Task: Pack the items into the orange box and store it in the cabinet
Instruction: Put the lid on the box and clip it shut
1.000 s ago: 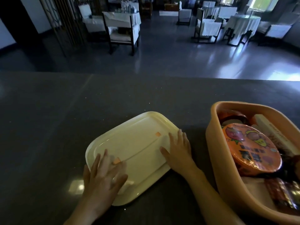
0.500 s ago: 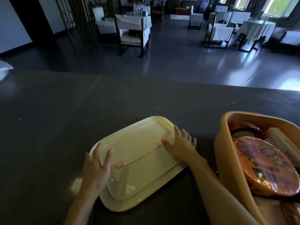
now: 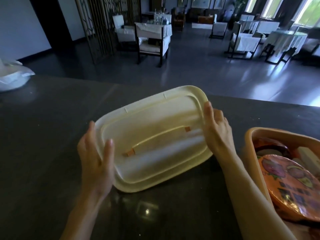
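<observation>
Nearest you, your two forearms reach out over the dark bench (image 3: 52, 153). Your left hand (image 3: 96, 156) grips the near-left short end of the cream lid (image 3: 152, 135), thumb laid on top and fingers curled under the rim. Your right hand (image 3: 217, 129) clasps the opposite end the same way, thumb up against the rim and fingers wrapped behind it. Both hands are closed on the lid, not spread flat. The lid looks tilted, its far edge higher than its near edge, so you appear to have it off the bench, though the contact at its near corner is hard to judge. A recessed handle with orange end pieces runs along its middle.

At your right sits the box (image 3: 256, 153), open and just beside the lid but not touching it. It is already loaded: a round foil-topped tub (image 3: 290, 186) lies on top, with a dark round item and a pale carton behind it, partly hidden. The box runs off the frame edge, so you cannot see whether it is full.

Farther left on the bench lies a white bag (image 3: 12, 75), well apart from the work. Beyond the bench is a dining room with chairs and tables.

By my reading, the packing looks mostly done. What remains is to seat the lid on the box, then carry it to the cabinet, which is not in view.
</observation>
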{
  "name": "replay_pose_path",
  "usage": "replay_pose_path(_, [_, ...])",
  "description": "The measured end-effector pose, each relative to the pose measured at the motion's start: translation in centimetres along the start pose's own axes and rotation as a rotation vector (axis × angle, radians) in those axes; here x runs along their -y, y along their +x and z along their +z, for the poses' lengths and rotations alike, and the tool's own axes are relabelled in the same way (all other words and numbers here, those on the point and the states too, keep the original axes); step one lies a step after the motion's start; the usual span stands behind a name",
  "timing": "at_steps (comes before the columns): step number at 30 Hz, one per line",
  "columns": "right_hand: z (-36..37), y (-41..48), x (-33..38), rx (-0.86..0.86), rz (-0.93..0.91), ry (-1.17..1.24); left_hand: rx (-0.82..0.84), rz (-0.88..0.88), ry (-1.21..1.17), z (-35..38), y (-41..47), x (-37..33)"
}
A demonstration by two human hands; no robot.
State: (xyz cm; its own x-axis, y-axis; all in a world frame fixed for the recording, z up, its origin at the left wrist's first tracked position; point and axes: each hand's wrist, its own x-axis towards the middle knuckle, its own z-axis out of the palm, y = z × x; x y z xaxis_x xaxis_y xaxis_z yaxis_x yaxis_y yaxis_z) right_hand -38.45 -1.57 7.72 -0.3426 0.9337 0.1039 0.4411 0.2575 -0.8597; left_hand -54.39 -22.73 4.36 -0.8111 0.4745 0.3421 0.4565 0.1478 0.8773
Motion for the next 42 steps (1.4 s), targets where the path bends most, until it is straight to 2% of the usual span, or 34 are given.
replay_pose_path(3, [-1.4,-0.3,0.7,-0.042,0.025,0.063,-0.08,0.015,-0.177,-0.9,-0.2,-0.6])
replay_pose_path(5, [-2.1,-0.6,0.4,0.003,0.054,0.108,-0.139,-0.021,-0.346,-1.2,-0.8,-0.6])
replay_pose_path(8, [-3.5,-1.2,0.4,0.069,0.195,0.242,-0.281,-0.085,-0.573,-1.7,-0.9,0.0])
replay_pose_path(11, [-4.4,-1.6,0.5,0.096,0.211,0.215,-0.345,-0.115,-0.63,-2.1,-0.5,0.9])
replay_pose_path(14, [-4.9,-2.3,0.4,0.199,0.224,0.035,-0.359,-0.161,-0.596,-2.5,-0.8,2.2])
replay_pose_path(16, [-4.4,-3.1,0.1,0.412,0.164,-0.218,-0.312,-0.123,-0.471,-2.6,-1.5,3.0])
replay_pose_path(18, [-3.1,-3.7,-1.2,0.578,0.122,-0.374,-0.151,-0.118,-0.229,-2.3,-2.7,3.9])
replay_pose_path(20, [-1.4,-5.0,-2.5,0.63,0.142,-0.329,-0.001,-0.176,0.008,-1.7,-4.0,5.2])
replay_pose_path(25, [1.9,-8.3,-5.8,0.627,0.158,-0.388,0.244,-0.41,0.314,-0.9,-6.4,6.9])
replay_pose_path(31, [3.0,-9.3,-7.7,0.491,0.22,-0.422,0.308,-0.363,0.35,-0.9,-5.5,7.2])
replay_pose_path(38, [2.4,-9.1,-5.5,0.347,0.051,-0.278,0.263,-0.404,0.099,-1.2,-4.5,6.3])
replay_pose_path(42, [0.2,-8.2,-2.2,0.283,-0.039,-0.258,0.104,-0.236,0.056,-2.0,-2.4,3.3])
